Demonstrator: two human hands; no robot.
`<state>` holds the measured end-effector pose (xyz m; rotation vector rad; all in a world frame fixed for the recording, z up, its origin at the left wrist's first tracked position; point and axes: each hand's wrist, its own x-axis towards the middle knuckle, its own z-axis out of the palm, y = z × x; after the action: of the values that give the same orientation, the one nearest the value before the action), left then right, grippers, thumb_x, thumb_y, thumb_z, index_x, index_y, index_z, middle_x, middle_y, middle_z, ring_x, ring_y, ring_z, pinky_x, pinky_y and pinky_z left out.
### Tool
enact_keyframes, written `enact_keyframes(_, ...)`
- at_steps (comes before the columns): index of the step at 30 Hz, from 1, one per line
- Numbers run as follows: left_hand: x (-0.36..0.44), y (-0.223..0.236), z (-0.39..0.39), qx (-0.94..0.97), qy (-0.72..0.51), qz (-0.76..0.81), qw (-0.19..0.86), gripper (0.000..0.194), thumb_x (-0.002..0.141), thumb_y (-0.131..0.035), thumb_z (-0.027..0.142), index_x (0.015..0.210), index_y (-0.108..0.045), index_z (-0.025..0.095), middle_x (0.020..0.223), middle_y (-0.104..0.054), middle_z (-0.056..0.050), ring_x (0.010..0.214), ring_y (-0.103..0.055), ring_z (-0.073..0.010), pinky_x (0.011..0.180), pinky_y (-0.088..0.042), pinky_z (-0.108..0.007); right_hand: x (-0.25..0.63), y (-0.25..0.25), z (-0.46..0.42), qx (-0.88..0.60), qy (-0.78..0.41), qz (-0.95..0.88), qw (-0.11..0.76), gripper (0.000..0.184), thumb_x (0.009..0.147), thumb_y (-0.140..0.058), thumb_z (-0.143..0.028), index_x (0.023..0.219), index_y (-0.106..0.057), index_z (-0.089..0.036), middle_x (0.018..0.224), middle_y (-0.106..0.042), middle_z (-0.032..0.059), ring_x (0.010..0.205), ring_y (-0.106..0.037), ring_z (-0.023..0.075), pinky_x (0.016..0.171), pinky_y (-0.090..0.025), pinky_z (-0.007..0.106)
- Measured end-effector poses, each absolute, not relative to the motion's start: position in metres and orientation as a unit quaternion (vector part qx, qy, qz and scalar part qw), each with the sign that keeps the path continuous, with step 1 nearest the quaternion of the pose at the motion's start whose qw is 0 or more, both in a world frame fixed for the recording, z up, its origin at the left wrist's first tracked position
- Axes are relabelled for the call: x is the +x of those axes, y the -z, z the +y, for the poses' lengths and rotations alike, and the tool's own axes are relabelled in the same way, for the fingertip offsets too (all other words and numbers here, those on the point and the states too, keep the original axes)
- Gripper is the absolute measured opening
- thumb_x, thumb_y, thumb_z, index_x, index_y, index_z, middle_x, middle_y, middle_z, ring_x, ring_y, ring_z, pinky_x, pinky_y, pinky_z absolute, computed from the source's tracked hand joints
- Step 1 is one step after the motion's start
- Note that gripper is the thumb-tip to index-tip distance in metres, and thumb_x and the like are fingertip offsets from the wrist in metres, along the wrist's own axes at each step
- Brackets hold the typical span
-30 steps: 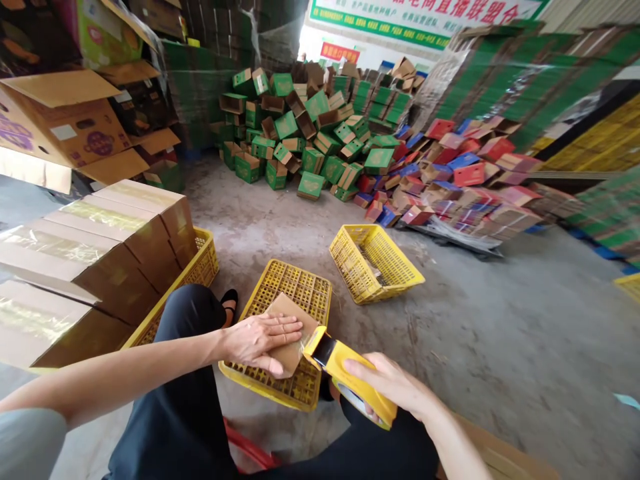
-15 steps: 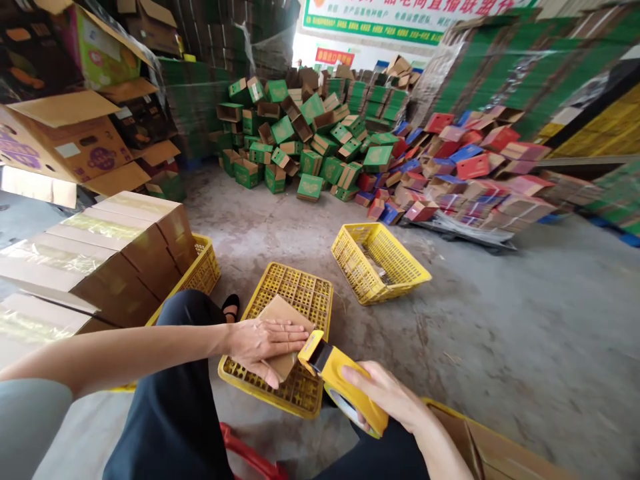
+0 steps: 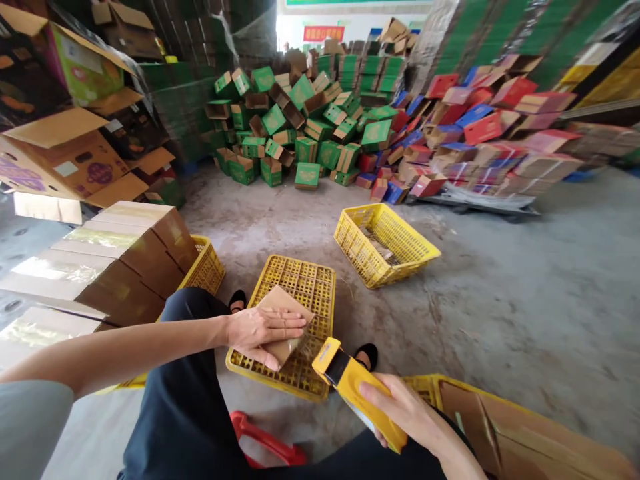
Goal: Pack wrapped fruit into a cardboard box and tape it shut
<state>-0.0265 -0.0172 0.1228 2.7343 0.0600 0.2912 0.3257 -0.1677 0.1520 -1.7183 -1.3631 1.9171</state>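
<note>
My left hand (image 3: 267,331) lies flat, fingers stretched out, on top of a small brown cardboard box (image 3: 283,303). That box rests on an upturned yellow plastic crate (image 3: 305,283) between my knees. In my right hand (image 3: 400,407) is a yellow tape dispenser (image 3: 367,393), gripped round its body. Its head points up and left, a little apart from the box's right side. The palm hides part of the box top.
Stacked taped cartons (image 3: 120,247) fill a yellow crate on the left. An open yellow basket (image 3: 385,243) stands ahead on the floor. Flat cardboard (image 3: 525,427) lies in a crate at the lower right. Green boxes (image 3: 305,140) and red and blue boxes (image 3: 480,143) are heaped behind.
The tape dispenser has moved away from the box's edge, to the right and slightly down, with my right hand. My left hand stays flat on the box. The view has tilted down slightly.
</note>
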Motion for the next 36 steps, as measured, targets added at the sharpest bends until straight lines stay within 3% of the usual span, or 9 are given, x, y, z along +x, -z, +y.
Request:
enact_keyframes(5,-0.028,-0.126,-0.023,0.982,-0.087,0.022,0.169,0.090,0.098,-0.054,0.064,0.162,-0.027,0.007,0.165,-0.031,-0.022,0.157,-0.023,-0.0331,0.129,-0.022,-0.048,0.320,-0.139,-0.176,-0.590,-0.653,-0.452,0.149,0.072,0.076,-0.061,-0.085,0.102,-0.060,-0.018,0.067,-0.066,-0.0007,0.054,-0.065,0.0170,0.051,-0.052,0.026)
enact_keyframes(9,-0.021,-0.135,-0.029,0.987,-0.049,-0.004,0.155,0.088,0.100,-0.049,0.065,0.164,-0.025,0.009,0.167,-0.029,-0.017,0.158,-0.021,-0.0312,0.131,-0.016,-0.046,0.312,-0.126,-0.172,-0.577,-0.652,-0.461,0.169,0.070,0.080,-0.060,-0.083,0.103,-0.062,-0.017,0.068,-0.068,0.0000,0.054,-0.065,0.0160,0.052,-0.052,0.025)
enact_keyframes(15,-0.004,-0.141,-0.022,0.980,-0.018,-0.058,0.188,0.080,0.101,-0.047,0.063,0.162,-0.033,0.014,0.163,-0.041,-0.013,0.156,-0.028,-0.0280,0.131,-0.017,-0.042,0.307,-0.113,-0.170,-0.547,-0.680,-0.450,0.190,0.066,0.081,-0.061,-0.080,0.102,-0.062,-0.017,0.068,-0.066,0.0001,0.054,-0.065,0.0162,0.051,-0.052,0.026)
enact_keyframes(23,0.001,-0.138,-0.013,0.971,0.027,-0.053,0.231,0.078,0.097,-0.047,0.070,0.150,-0.051,0.013,0.155,-0.051,-0.016,0.154,-0.033,-0.0301,0.131,-0.017,-0.045,0.322,-0.091,-0.177,-0.499,-0.721,-0.431,0.214,0.058,0.085,-0.064,-0.075,0.101,-0.063,-0.019,0.073,-0.068,0.0019,0.056,-0.067,0.0165,0.051,-0.053,0.025)
enact_keyframes(36,0.000,-0.133,-0.011,0.972,0.057,-0.042,0.222,0.083,0.095,-0.048,0.073,0.156,-0.043,0.017,0.157,-0.050,-0.014,0.154,-0.033,-0.0295,0.131,-0.010,-0.044,0.364,-0.074,-0.206,-0.512,-0.745,-0.382,0.191,0.062,0.080,-0.069,-0.073,0.107,-0.065,-0.019,0.082,-0.068,0.0024,0.064,-0.067,0.0154,0.056,-0.053,0.024)
